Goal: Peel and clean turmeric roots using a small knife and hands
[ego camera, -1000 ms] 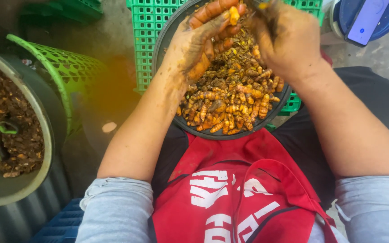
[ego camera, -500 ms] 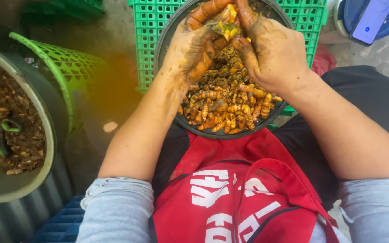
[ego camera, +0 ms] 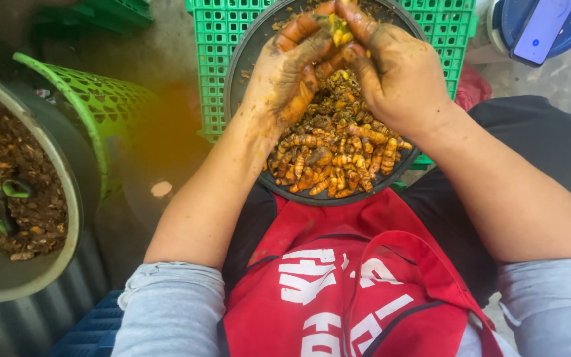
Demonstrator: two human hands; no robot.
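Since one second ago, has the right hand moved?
Yes. The right hand has shifted left along the far rim of the dark bowl, and now meets the left hand on a yellow root piece.

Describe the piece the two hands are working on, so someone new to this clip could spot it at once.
Start at the round dark basin of orange-brown roots resting on the green crate above the red apron. At its far rim, the left hand and right hand meet around one small piece. Unlike the muddy roots below, it shows a bright yellow-green surface and is lifted above the heap.
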